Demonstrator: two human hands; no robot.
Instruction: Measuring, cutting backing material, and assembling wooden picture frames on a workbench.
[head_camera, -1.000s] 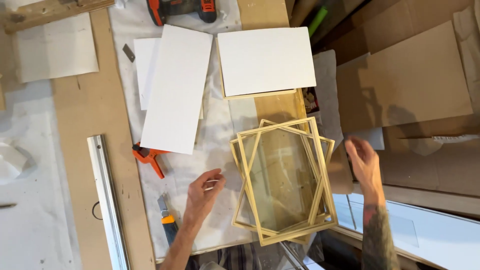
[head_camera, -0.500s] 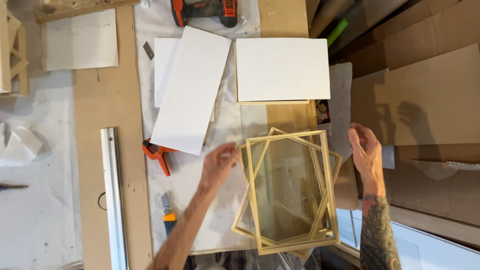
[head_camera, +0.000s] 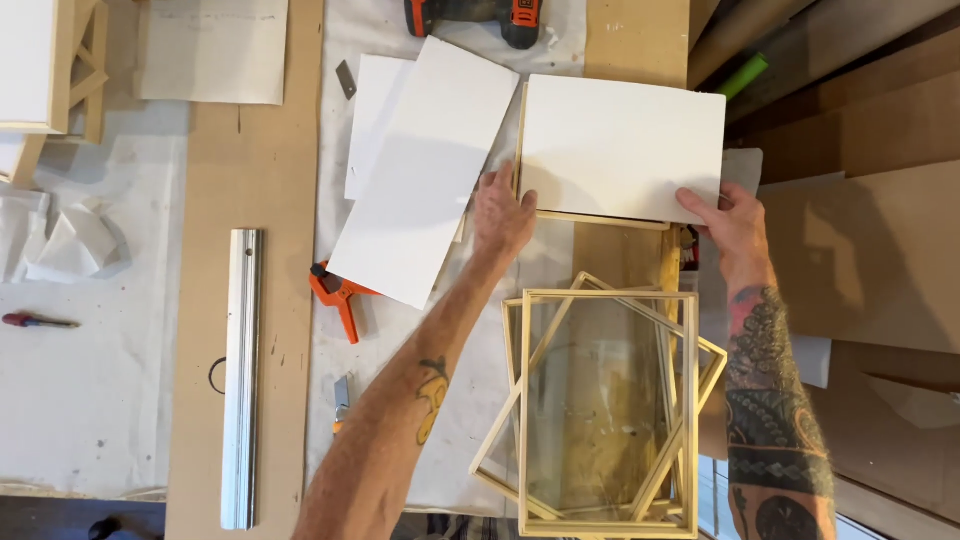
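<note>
Brown wood and a white cloth cover the worktop (head_camera: 260, 330), seen from above. Both hands are on one white board (head_camera: 622, 147) that lies flat near the far side. Its long side runs left to right. The left hand (head_camera: 503, 215) is spread open and presses on the board's near left corner, with the thumb on the edge. The right hand (head_camera: 735, 220) holds the near right corner, with the fingers bent over the edge and the thumb below. A thin wood strip (head_camera: 600, 216) peeks out under the board's near edge. I count three white boards in the middle: the one being held, a long one (head_camera: 425, 170) that lies slanted to its left, and one more (head_camera: 368, 120) mostly hidden under the slanted one. Close to the person sit two thin wooden frames (head_camera: 605, 410), one on top of the other. The top frame stands straight with its long side pointing away from the person, and the lower one is turned crooked. One orange clamp (head_camera: 338, 295) lies by the slanted board. One long metal ruler (head_camera: 240, 375) lies on the left. One orange and black drill (head_camera: 475, 17) is at the far edge.
</note>
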